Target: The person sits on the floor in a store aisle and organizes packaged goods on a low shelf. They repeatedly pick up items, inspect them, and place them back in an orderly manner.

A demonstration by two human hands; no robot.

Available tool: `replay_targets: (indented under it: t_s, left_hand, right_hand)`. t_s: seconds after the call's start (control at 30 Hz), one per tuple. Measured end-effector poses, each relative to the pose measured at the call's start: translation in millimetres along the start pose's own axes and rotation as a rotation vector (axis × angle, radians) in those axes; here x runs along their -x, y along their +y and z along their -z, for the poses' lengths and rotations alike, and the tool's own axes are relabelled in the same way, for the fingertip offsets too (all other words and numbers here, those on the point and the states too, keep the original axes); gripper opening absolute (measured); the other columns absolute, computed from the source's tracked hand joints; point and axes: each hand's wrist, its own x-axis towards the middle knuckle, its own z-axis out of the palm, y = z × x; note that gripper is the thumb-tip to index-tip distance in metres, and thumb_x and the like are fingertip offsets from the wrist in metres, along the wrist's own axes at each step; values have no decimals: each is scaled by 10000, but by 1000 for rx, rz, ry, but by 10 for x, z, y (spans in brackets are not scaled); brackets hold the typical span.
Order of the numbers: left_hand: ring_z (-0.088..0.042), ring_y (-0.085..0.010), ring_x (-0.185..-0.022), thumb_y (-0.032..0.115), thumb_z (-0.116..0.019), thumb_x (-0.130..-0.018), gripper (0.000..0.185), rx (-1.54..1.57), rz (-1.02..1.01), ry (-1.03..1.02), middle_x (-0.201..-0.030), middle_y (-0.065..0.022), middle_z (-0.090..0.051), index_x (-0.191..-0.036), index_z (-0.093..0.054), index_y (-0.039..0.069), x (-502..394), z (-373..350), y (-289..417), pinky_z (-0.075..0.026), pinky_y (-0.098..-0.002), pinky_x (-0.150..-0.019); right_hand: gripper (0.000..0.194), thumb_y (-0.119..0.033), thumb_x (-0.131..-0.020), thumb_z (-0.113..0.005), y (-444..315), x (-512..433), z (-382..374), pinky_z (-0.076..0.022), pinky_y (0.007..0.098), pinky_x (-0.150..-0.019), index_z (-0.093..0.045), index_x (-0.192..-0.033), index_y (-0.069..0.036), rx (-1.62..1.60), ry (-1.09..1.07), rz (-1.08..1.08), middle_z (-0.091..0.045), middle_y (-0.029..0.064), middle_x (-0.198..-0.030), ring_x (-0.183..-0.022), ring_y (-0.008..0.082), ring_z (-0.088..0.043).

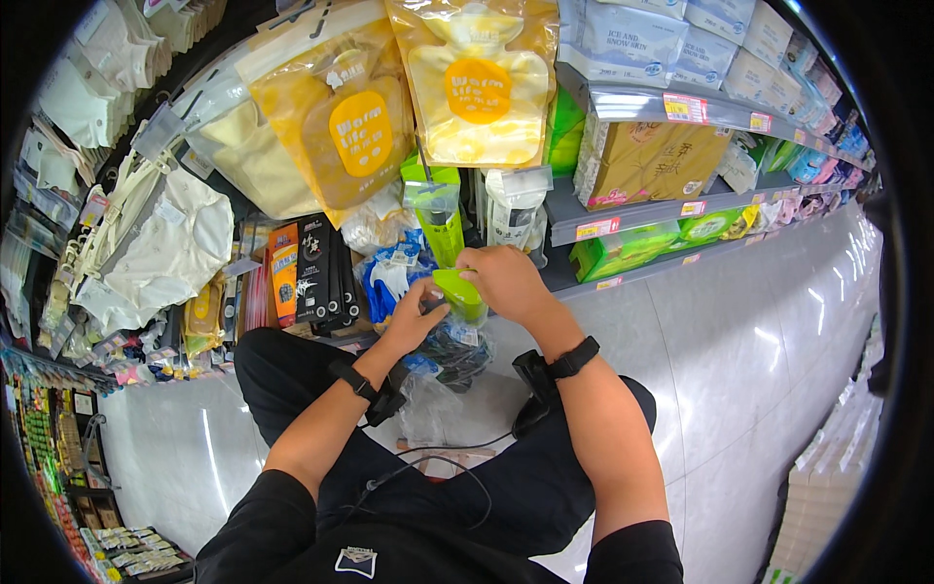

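Observation:
My right hand pinches the top edge of a bright green plastic packet, held above the floor between my knees. At the packet's left side is my left hand, its thumb and fingers apart and the fingertips close to the packet. Whether they touch it I cannot tell. Another green packet hangs on a hook just beyond my hands, with a white packet to its right. Blue-and-white work gloves in clear wrap lie left of the hanging green packet. Below my hands are dark items in clear plastic bags.
Large yellow hot-water-bottle packs hang overhead. Black boxes and white underwear are at left. Metal shelves with tissue packs run along the right. Cables cross my lap. White stacked goods border the tiled floor.

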Motion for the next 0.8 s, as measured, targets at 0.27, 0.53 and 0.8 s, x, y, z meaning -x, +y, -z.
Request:
replay_targets:
  t_s: [0.27, 0.53, 0.8]
  left_hand:
    - [-631, -157, -842, 108, -741, -933, 165, -98, -152, 101, -939, -99, -699, -1046, -708, -8, -326, 18, 700, -488, -303, -771]
    - [-589, -75, -790, 94, -693, -982, 122, 39, -233, 211, -893, -34, -704, -1026, -703, -20, -528, 18, 572, -472, -258, -726]
    - [-614, -84, -877, 164, -622, -1048, 200, 520, -105, 251, -986, -21, -710, -1093, -695, -17, -912, 200, 524, -490, -277, -808]
  right_hand:
    - [84, -175, -900, -708, 61, -50, -49, -515, 484, -757, -681, -933, -103, 107, 47, 36, -705, 102, -826, -860, 334, -692]
    - [188, -182, -886, -741, 124, -43, 39, -547, 498, -774, -656, -1027, -90, -40, 87, -172, -725, 120, -928, -966, 359, -703]
    - [407, -198, -878, -760, 139, -89, -32, -577, 497, -827, -586, -1218, -57, 126, 100, -228, -692, 160, -1109, -990, 387, -704]
